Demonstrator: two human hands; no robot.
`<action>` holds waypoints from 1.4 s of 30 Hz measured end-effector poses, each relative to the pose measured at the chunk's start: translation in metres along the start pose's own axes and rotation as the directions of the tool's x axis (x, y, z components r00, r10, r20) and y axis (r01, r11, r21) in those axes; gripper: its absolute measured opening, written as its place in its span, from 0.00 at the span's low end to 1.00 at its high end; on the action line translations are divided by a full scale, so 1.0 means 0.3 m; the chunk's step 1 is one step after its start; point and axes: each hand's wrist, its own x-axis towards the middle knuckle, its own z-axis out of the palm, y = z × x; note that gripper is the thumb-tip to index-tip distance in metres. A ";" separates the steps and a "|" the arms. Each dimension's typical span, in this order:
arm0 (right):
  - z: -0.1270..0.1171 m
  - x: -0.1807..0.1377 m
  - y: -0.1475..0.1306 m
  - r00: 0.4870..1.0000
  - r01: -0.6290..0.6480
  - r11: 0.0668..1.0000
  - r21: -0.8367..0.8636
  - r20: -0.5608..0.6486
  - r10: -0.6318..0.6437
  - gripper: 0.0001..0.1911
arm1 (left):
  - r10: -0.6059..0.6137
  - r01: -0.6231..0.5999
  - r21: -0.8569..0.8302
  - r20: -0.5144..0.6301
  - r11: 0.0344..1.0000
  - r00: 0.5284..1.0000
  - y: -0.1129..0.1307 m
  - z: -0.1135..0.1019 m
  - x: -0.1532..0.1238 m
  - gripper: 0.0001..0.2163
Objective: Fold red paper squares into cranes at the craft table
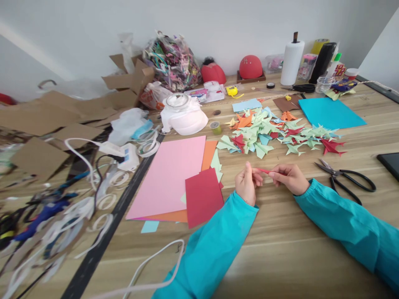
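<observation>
Between my two hands is a small, narrow piece of folded red paper [263, 170], held above the table. My left hand [247, 185] grips its left end, thumb raised. The fingers of my right hand [288, 177] pinch the other end. Just beyond lies a pile of folded paper shapes [254, 133], mostly pale green with some red, orange and blue. Left of my left hand, a dark red paper sheet [204, 197] rests over larger pink paper [174, 178]. Black-handled scissors [344, 176] lie to the right of my right hand.
Blue paper [332, 112] lies at the back right, near a white bottle [292, 62]. White cables and a power strip [127, 155] crowd the left, with cardboard [71, 108] behind. A white cord [149, 265] loops beside my left sleeve. A dark device [389, 164] sits at the right edge.
</observation>
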 end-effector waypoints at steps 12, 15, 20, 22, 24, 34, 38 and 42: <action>0.001 0.005 -0.001 0.997 0.014 0.989 0.150 -0.076 -0.003 0.18 | -0.027 0.024 0.027 0.146 0.999 0.989 0.007 -0.012 0.000 0.13; -0.007 0.016 0.017 0.993 0.029 0.977 0.209 -0.118 -0.004 0.17 | -0.050 0.058 -0.087 0.090 0.995 0.995 0.011 -0.010 0.006 0.13; -0.017 0.028 0.036 0.987 0.076 0.973 0.217 -0.154 -0.043 0.14 | -0.041 0.049 -0.081 0.099 0.996 0.994 0.012 -0.006 0.005 0.12; -0.016 0.030 0.035 0.985 0.083 0.974 0.209 -0.167 -0.048 0.14 | -0.003 0.007 -0.059 0.079 0.998 0.997 0.013 -0.006 0.001 0.13; -0.012 0.030 0.033 0.979 0.088 0.976 0.201 -0.198 -0.048 0.15 | 0.067 -0.066 -0.021 0.046 0.998 0.997 0.018 -0.007 -0.004 0.20; -0.004 0.021 0.015 0.978 0.074 0.985 0.155 -0.202 -0.042 0.17 | 0.102 -0.212 0.230 0.412 0.950 0.905 0.017 -0.002 -0.039 0.20; -0.002 0.017 0.011 0.994 0.039 0.989 0.143 -0.108 -0.024 0.19 | 0.124 -0.279 0.270 0.477 0.921 0.870 0.030 0.001 -0.037 0.16; -0.004 0.016 0.014 0.993 0.052 0.991 0.125 -0.112 -0.038 0.20 | 0.134 -0.339 0.299 0.542 0.892 0.829 0.049 0.005 -0.039 0.15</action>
